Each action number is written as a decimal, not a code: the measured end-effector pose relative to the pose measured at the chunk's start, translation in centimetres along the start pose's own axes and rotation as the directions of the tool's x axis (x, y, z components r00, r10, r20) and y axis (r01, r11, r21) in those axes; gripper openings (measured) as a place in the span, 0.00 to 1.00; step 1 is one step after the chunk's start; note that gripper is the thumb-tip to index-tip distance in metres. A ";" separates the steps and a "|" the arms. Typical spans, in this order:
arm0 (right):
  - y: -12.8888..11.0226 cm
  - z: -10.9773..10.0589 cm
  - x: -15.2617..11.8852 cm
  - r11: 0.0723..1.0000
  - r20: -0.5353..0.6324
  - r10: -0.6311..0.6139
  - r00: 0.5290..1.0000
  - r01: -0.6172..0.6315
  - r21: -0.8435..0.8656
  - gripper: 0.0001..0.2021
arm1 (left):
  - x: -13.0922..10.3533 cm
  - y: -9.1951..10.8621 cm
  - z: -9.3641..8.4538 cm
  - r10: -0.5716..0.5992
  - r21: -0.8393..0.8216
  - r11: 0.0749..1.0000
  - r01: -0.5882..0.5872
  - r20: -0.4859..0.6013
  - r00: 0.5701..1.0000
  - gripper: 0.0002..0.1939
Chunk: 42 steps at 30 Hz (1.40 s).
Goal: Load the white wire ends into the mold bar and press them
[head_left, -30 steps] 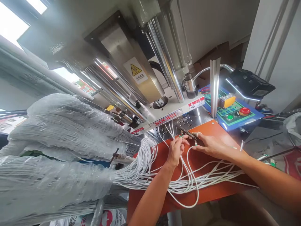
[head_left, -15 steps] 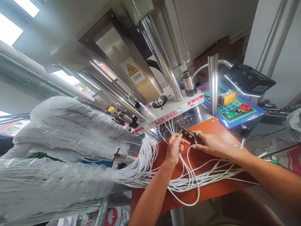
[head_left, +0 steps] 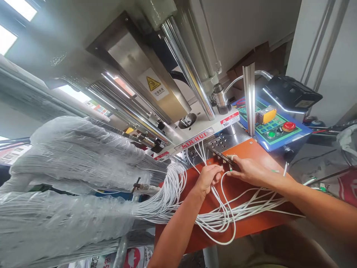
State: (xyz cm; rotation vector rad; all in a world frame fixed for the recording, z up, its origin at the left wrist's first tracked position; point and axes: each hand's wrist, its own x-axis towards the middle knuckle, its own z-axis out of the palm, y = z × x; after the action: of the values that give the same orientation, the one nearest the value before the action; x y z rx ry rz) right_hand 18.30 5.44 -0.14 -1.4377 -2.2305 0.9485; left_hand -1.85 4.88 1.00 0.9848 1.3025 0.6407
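Observation:
My right hand grips the near end of a dark metal bar. Small connector pieces show along the bar's edge, and one with a green part and a white cable hangs under my fingers. My left hand is closed in a pinch just left of the bar, its fingertips close to a connector on it. A white cable runs down from under that hand; the tip it pinches is mostly hidden. Beyond both hands, several white cables lead in under the press plate.
A thick bundle of white cables crosses the orange-red table from plastic-wrapped bundles at the left. The press head with a heat warning label stands above. A blue control box with buttons sits to the right.
My left hand has lowered slightly and turned toward the bar; the green-ended connector seen in its fingers is now hidden. My right hand keeps its grip. The whole view has shifted slightly.

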 end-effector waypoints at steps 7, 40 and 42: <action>0.3 0.6 0.1 0.999 -0.013 -0.032 0.999 0.032 -0.033 0.15 | 0.6 0.8 1.2 0.004 0.023 1.000 -0.004 0.009 1.000 0.09; -0.3 -0.2 -0.5 1.000 0.007 -0.017 1.000 0.017 -0.018 0.16 | -0.3 0.1 -0.7 0.074 -0.134 0.988 -0.080 -0.046 0.996 0.20; -0.2 -0.1 -0.4 1.000 0.008 -0.019 1.000 0.019 -0.005 0.16 | -0.2 -0.1 -0.8 0.127 -0.135 0.980 -0.149 -0.161 0.979 0.19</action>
State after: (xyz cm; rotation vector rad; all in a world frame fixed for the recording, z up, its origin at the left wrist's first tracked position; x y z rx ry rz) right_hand 18.41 5.04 0.09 -1.4145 -2.2504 0.9448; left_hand -2.72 4.80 1.05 0.9255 1.3061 0.9210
